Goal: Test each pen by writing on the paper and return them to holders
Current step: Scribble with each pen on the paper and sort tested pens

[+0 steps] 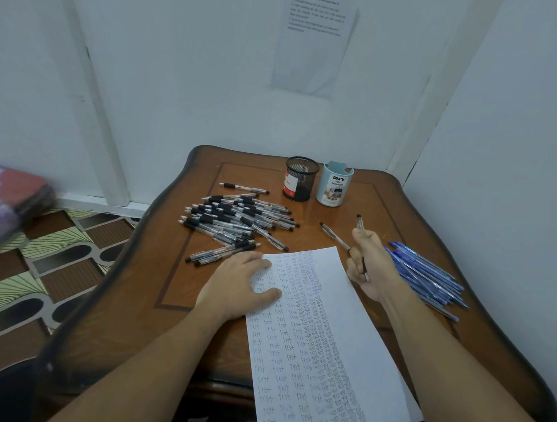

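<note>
A long white paper (355,333) covered in rows of the written word "test" lies on the wooden table (186,270). My left hand (240,285) presses flat on the paper's top left corner. My right hand (368,267) grips a clear pen with black ends (360,225), held above the paper's top right corner, and a second clear pen (333,235) sticks out to the left from the same hand. A pile of black-grip pens (235,222) lies at the left, a pile of blue pens (426,276) at the right. Two holders stand at the back: a black mesh cup (300,178) and a light blue cup (335,187).
One black-grip pen (243,187) lies alone behind the pile. White walls close in behind and to the right of the table. A printed sheet (314,38) hangs on the back wall. Patterned floor (48,266) lies to the left.
</note>
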Demonstrator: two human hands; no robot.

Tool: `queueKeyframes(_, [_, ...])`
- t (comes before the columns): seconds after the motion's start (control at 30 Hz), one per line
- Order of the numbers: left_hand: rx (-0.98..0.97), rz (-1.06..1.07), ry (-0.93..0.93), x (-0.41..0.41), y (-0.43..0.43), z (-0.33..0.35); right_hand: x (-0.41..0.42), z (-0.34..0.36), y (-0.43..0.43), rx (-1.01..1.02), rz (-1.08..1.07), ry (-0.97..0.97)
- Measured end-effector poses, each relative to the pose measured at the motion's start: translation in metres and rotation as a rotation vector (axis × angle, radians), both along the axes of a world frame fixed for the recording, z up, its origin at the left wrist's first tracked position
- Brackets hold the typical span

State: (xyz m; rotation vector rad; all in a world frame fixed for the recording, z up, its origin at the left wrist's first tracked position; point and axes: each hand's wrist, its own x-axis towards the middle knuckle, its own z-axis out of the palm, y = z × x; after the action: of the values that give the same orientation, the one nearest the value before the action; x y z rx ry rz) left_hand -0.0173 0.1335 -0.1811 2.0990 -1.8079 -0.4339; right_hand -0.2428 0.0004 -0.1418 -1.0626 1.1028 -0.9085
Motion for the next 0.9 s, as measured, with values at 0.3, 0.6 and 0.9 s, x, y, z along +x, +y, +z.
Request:
queueKeyframes(0.3, [-0.033,-0.004,0.008,0.002,-0.001,-0.004,0.014,0.014,-0.049,-0.578,0.162,1.128])
queueKeyframes(0.6, [-0.035,-0.005,0.016,0.003,-0.002,-0.004,0.034,-0.006,-0.083,-0.516,0.262,1.236])
queueKeyframes(0.9, [-0.043,-0.012,0.021,0.003,-0.001,-0.002,0.022,-0.012,-0.073,-0.528,0.252,1.052])
